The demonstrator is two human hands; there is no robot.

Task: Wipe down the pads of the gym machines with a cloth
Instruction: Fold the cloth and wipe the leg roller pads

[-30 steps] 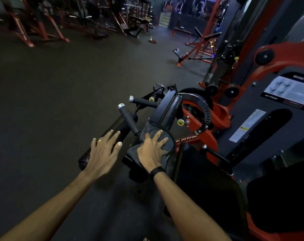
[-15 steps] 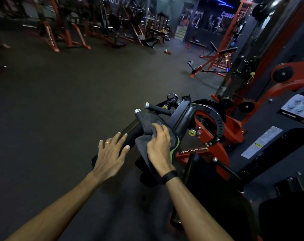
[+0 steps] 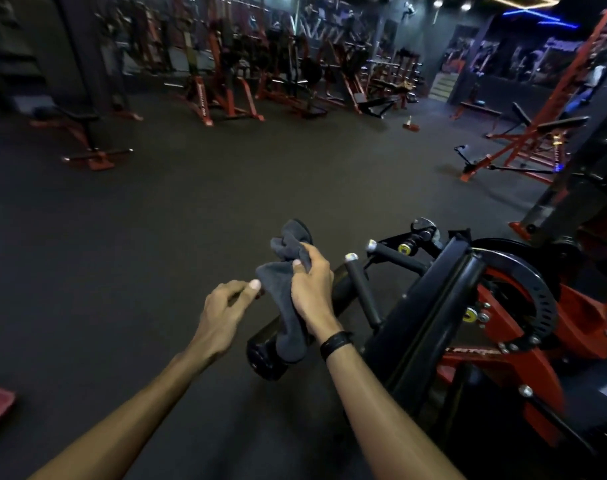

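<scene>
Cloth (image 3: 288, 271): grey, bunched, hanging off the surfaces at frame centre, lower tail drooping down at 6 o'clock in front of the black roller pad (image 3: 271, 355). Not touching any pad that I can make out.

Right hand (image 3: 312, 289) is gripping the cloth, fingers curled round the upper bunch, thumb pressing on the fold. Black band on that wrist.

Left hand (image 3: 226, 306) is sitting at 9 o'clock of the cloth, fingers loosely curled, thumb tip right at the cloth's edge. Cannot tell whether it is pinching the fabric or just touching it.

At 3 o'clock of the hands: two black handles (image 3: 362, 292) with silver end caps, then a black upright pad (image 3: 430, 306) seen edge-on, then the red frame (image 3: 503, 362) with a black perforated disc.

Progress, as a judgement: cloth is off the pads, so this is looking like a regrip or refold between strokes, not active wiping. No wet marks or streaks are showing in this light, so which pads on this machine are done is not readable. Roller pad and upright pad are both within reach.

Beyond, at 12 o'clock across the dark floor (image 3: 156, 237): many more red machines and benches, untouched as far as visible. Most of the task is likely remaining.
</scene>
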